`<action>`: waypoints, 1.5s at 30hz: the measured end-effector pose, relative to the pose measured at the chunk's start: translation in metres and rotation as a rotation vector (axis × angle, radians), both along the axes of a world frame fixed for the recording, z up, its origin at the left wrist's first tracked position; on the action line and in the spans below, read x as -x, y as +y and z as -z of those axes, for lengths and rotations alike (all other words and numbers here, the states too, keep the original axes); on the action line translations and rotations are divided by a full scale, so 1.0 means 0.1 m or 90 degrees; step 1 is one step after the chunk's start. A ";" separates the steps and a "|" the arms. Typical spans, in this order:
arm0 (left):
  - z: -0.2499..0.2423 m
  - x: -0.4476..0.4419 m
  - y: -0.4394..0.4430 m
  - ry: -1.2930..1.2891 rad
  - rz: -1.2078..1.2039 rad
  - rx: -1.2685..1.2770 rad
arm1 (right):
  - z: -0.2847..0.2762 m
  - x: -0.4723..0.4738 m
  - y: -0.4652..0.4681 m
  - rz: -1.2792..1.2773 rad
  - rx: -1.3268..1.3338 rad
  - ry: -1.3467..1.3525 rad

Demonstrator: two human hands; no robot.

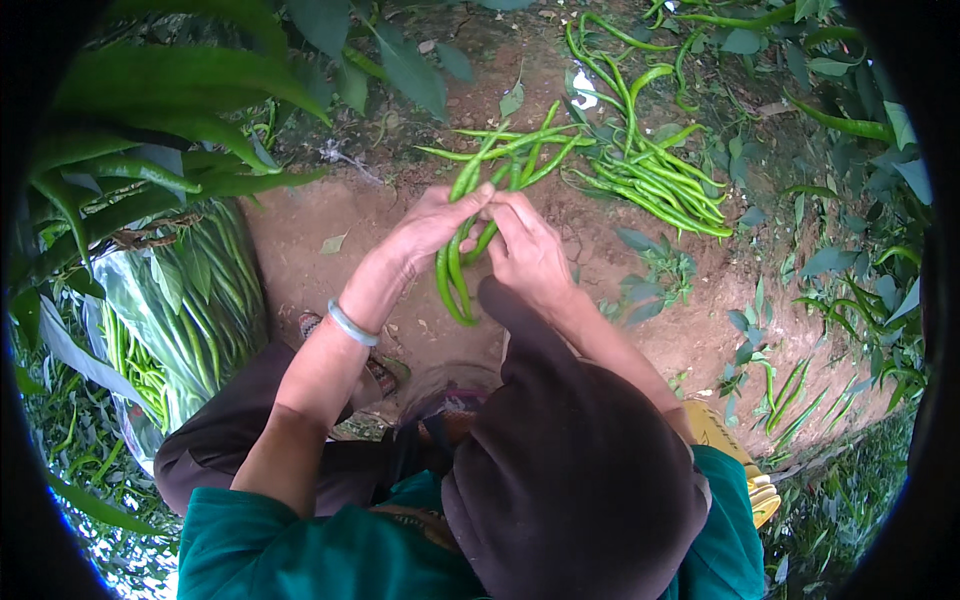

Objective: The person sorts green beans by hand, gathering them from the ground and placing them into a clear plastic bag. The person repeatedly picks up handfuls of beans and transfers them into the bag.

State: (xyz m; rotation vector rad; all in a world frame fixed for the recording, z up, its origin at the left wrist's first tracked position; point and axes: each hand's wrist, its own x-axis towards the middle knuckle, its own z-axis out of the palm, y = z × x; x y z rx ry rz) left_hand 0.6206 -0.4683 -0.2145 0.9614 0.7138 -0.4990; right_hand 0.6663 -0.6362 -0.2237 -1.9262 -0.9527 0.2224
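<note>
Both hands meet above the bare soil. My left hand (442, 217), its wrist in a pale bangle, is closed around a few long green chili peppers (452, 274) that stick out above and below it. Against its thumb sits my right hand (525, 240), its fingers bent at the peppers; part of the grip is hidden, and whether it holds one of them I cannot tell. Just beyond the fingers, several loose green peppers (517, 142) lie crossed on the ground. A larger pile of green peppers (656, 184) lies to their right.
At the left stands a clear plastic bag (202, 300) full of green peppers. Pepper plants (840, 262) line the right side, and leaves (180, 90) hang close at upper left. A yellow object (724, 450) lies beside my right elbow. Small weeds (652, 274) grow from the soil.
</note>
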 end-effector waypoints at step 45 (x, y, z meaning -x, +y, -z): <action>0.53 -1.18 0.19 -0.076 0.300 -0.427 | 0.83 -0.50 0.12 0.372 0.032 0.240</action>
